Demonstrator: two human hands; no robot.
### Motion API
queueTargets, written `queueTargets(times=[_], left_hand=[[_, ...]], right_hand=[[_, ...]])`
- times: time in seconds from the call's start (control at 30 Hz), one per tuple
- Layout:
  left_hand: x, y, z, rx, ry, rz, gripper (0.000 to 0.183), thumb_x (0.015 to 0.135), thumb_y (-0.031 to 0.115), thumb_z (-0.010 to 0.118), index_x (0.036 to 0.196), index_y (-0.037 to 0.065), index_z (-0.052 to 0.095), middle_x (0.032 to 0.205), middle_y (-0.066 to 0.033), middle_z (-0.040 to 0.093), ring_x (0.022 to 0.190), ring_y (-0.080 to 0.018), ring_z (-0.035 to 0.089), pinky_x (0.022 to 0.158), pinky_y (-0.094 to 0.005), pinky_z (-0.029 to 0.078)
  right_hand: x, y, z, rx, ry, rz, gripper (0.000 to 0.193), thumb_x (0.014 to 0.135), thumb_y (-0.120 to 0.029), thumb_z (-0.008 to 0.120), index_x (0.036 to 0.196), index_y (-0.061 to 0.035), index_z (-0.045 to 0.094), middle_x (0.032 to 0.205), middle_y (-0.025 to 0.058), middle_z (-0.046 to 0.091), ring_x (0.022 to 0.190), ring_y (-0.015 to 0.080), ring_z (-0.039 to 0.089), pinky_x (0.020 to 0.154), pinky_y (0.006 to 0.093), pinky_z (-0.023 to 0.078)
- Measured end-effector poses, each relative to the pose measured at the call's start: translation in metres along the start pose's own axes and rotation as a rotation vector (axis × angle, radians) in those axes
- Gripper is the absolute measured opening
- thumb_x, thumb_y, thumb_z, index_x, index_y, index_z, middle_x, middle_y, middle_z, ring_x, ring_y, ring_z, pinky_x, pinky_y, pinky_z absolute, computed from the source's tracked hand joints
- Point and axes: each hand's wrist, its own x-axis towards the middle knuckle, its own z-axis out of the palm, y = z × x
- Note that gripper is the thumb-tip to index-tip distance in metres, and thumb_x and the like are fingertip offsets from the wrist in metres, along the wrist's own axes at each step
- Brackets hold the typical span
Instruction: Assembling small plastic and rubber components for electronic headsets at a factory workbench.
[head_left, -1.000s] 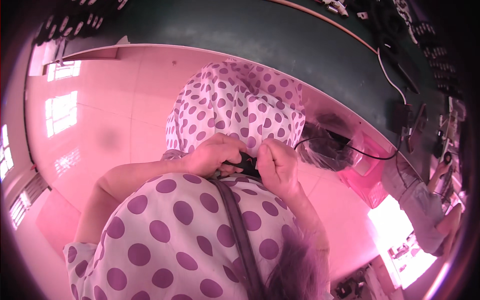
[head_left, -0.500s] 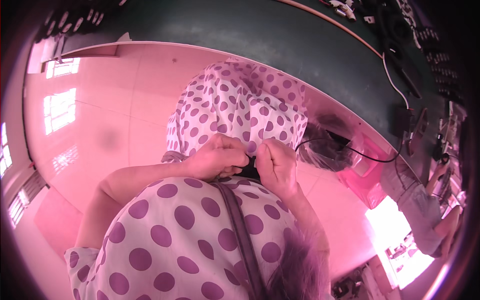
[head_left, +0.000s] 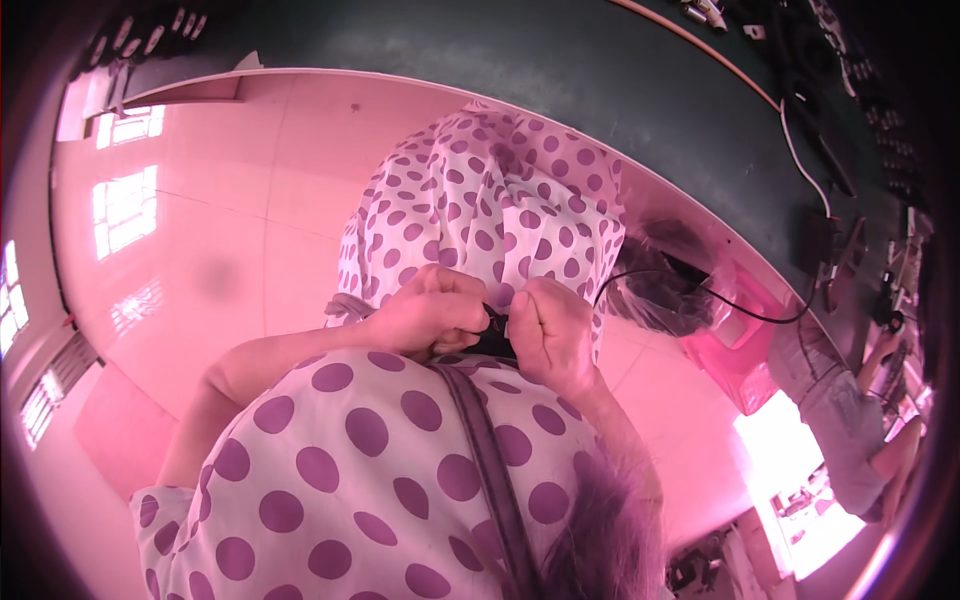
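Both my hands meet at my waist, in front of a white dress with purple dots (head_left: 365, 430). My left hand (head_left: 440, 312) is closed, its curled fingers pinching the edge of a small black object (head_left: 493, 343). My right hand (head_left: 553, 332) is closed on the other side of it, thumb pressed against the fingers. Most of the black object is hidden behind the hands, and I cannot tell its kind. A dark strap (head_left: 480, 460) runs down my chest toward it. From beside my right hand a black cable (head_left: 748, 314) curves off to the table.
A dark green table (head_left: 560, 100) arcs ahead, with a wire (head_left: 795, 150) and dark gear on its right part. Below its right edge are a clear plastic bag (head_left: 660, 290) and a pink stool (head_left: 740, 350). Another person's clothing (head_left: 840, 430) shows at the far right.
The view has shifted slightly. A little more of the black object shows between my hands, which stay closed at my waist.
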Motion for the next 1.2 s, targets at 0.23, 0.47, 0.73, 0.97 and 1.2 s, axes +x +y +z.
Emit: queueTargets(times=[0.23, 0.47, 0.73, 0.97, 1.2], left_hand=[[-0.002, -0.002, -0.003, -0.001, -0.036, 0.044, 0.017, 0.071, -0.004, 0.046, 0.057, 0.005, 0.046, 0.045, 0.0042, 0.031, 0.038, -0.0051, 0.023, 0.038, -0.0226, 0.018], [-0.007, -0.006, -0.009, 0.016, -0.054, 0.038, 0.016, 0.071, 0.003, 0.052, 0.056, 0.004, 0.046, 0.051, -0.0022, 0.043, 0.040, -0.0055, 0.031, 0.038, -0.0223, 0.022], [-0.014, -0.003, -0.010, 0.176, 0.001, 0.055, 0.014, 0.069, 0.007, 0.055, 0.058, 0.001, 0.049, 0.053, -0.0038, 0.047, 0.042, -0.0052, 0.035, 0.039, -0.0220, 0.025], [-0.015, -0.001, -0.012, 0.244, 0.000, 0.057, 0.014, 0.069, 0.008, 0.055, 0.059, 0.000, 0.050, 0.054, -0.0037, 0.048, 0.042, -0.0049, 0.036, 0.039, -0.0221, 0.025], [-0.018, 0.000, -0.012, 0.238, 0.002, 0.037, 0.013, 0.070, 0.008, 0.054, 0.062, -0.001, 0.050, 0.053, -0.0027, 0.046, 0.043, -0.0047, 0.035, 0.039, -0.0221, 0.026]], right_hand=[[0.000, 0.000, 0.001, -0.009, -0.067, -0.011, 0.022, 0.077, -0.008, 0.053, 0.059, -0.0015, 0.043, 0.053, 0.0116, 0.042, 0.047, 0.0298, 0.045, 0.045, 0.0365, 0.037], [0.000, -0.006, 0.004, 0.007, -0.122, -0.027, 0.023, 0.078, -0.009, 0.052, 0.059, -0.0015, 0.042, 0.052, 0.0116, 0.042, 0.047, 0.0308, 0.044, 0.046, 0.0372, 0.037], [0.000, -0.005, 0.008, 0.016, -0.161, -0.065, 0.021, 0.078, -0.009, 0.052, 0.060, -0.0021, 0.043, 0.053, 0.0116, 0.043, 0.048, 0.0312, 0.046, 0.046, 0.0373, 0.038], [0.000, -0.004, 0.012, 0.017, -0.180, -0.056, 0.018, 0.078, -0.011, 0.051, 0.064, -0.0024, 0.045, 0.055, 0.0119, 0.045, 0.049, 0.0315, 0.048, 0.047, 0.0378, 0.039], [0.000, -0.006, 0.013, -0.017, -0.214, -0.042, 0.011, 0.076, -0.008, 0.049, 0.067, -0.0029, 0.046, 0.055, 0.0115, 0.046, 0.050, 0.0310, 0.049, 0.047, 0.0378, 0.040]])
